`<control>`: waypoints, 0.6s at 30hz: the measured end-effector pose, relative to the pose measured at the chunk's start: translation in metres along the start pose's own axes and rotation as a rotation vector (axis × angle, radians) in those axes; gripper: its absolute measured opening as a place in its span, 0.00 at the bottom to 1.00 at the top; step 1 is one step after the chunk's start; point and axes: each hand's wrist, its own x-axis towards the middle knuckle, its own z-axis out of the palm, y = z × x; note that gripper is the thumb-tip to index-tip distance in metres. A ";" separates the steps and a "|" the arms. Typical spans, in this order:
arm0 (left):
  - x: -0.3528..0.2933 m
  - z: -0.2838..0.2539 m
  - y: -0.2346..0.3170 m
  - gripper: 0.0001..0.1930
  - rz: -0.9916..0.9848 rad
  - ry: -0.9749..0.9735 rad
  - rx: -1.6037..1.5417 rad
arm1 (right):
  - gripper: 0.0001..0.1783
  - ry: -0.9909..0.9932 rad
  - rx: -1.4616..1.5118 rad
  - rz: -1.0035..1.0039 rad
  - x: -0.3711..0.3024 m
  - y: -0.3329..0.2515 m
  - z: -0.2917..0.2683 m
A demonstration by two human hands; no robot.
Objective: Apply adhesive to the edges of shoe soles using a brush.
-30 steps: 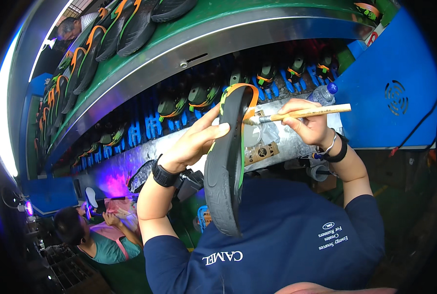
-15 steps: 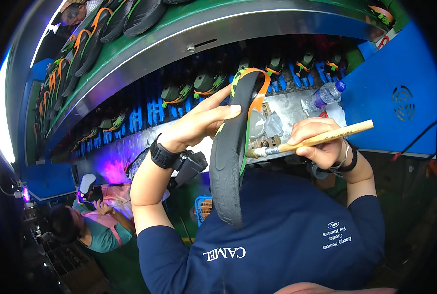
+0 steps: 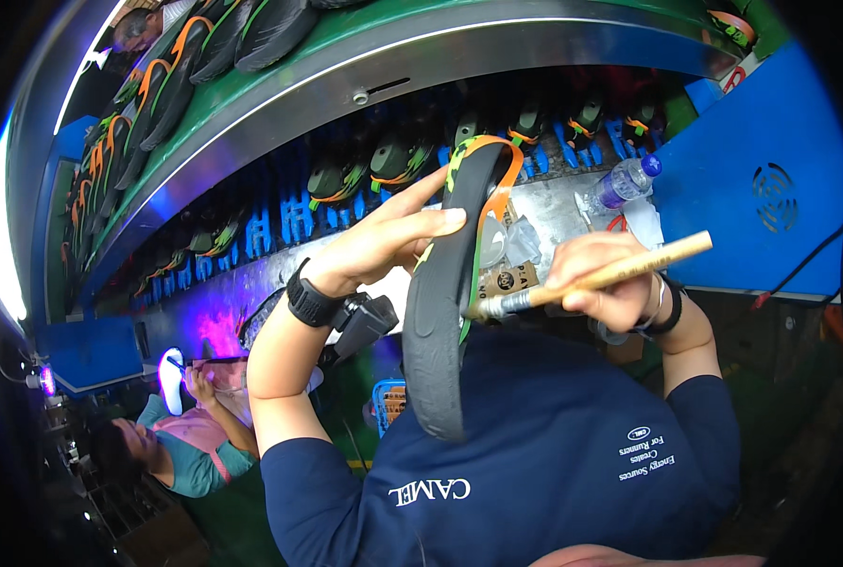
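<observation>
Left fingers [image 3: 431,225] around a long black sandal [image 3: 436,321], orange-strapped, green-edged

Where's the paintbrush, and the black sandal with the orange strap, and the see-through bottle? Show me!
Paintbrush [image 3: 622,271]: head view, on its wooden handle.
Black sandal [image 3: 446,274]: head view, on the middle of its sole.
See-through bottle [image 3: 620,186]: head view, on its body, below the cap.

White light [image 3: 1,265] blazes down the left, blue vented panel [image 3: 724,180] fills the right, green floor [image 3: 242,529] shows below!
</observation>
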 end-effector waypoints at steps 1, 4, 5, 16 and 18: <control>-0.001 0.001 0.001 0.40 -0.002 0.001 -0.014 | 0.06 0.083 0.038 0.043 -0.002 0.005 0.000; -0.005 0.004 0.002 0.40 -0.015 -0.047 -0.050 | 0.06 0.127 -0.150 0.025 -0.002 0.013 -0.014; -0.005 0.007 0.002 0.40 -0.011 -0.053 -0.085 | 0.06 0.189 -0.073 0.049 -0.005 0.019 -0.016; 0.006 0.018 0.038 0.36 -0.016 -0.067 -0.119 | 0.09 0.586 -0.182 0.092 -0.019 0.027 -0.048; 0.017 0.023 0.052 0.35 0.041 -0.068 -0.109 | 0.09 0.751 -0.115 -0.001 -0.035 0.012 -0.057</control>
